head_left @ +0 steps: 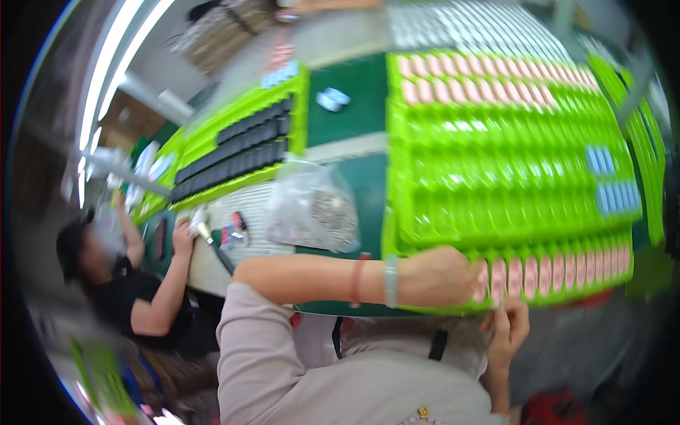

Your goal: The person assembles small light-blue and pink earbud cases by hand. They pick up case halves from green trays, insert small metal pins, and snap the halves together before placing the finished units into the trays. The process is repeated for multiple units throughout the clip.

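Note:
My left hand (443, 278) reaches over the near edge of a bright green tray (460, 216), knuckles up and fingers curled closed beside the leftmost pink pieces. Whatever it holds is hidden under the hand. Just below the tray's rim is my right hand (510, 327), thumb and fingers pinched together close to the left fingertips. Anything in that pinch is too small and blurred to name. A row of pink oblong pieces (531, 276) fills the tray's near strip to the right of my hands.
Two more pink rows (478, 91) and some light blue pieces (618, 197) sit in the large tray. To its left lie a clear bag of small metal parts (333, 216) and a green tray of black pieces (241, 152). A co-worker (134, 283) sits at the far left.

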A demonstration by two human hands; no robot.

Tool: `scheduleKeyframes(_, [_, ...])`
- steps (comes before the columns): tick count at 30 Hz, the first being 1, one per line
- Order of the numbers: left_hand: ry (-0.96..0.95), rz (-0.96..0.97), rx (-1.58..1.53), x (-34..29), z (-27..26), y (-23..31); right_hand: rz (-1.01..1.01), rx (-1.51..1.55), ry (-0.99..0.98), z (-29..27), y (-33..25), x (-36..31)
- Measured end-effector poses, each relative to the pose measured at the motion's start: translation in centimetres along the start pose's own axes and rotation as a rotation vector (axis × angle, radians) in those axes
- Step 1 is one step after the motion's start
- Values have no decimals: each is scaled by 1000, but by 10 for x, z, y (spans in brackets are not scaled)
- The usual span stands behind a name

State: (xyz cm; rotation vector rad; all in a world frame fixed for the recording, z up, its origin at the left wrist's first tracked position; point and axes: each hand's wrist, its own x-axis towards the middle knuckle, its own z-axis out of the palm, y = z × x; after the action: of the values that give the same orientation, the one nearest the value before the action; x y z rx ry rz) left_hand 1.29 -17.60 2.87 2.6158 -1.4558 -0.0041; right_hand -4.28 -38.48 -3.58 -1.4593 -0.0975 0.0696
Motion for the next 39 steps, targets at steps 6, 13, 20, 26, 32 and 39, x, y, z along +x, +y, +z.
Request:
scheduleKeyframes(6, [-37, 157, 164, 4, 15, -7, -23, 116, -1, -1, 17, 5])
scheduleKeyframes(13, [251, 116, 40, -19, -33, -19, -14, 161, -51, -8, 12, 11])
scheduleKeyframes(20, [402, -414, -78, -62, -60, -36, 21, 150, -32, -2, 5, 10])
scheduleKeyframes(26, [398, -631, -276, -74, -72, -45, 17, 128, -29, 1, 3, 8])
scheduleKeyframes(32, [445, -515, -233, -71, -59, -45, 16, 156, -16, 2, 5, 7])
scheduleKeyframes(39, [455, -491, -189, -67, -52, -44, 13, 168, -31, -2, 9, 7])
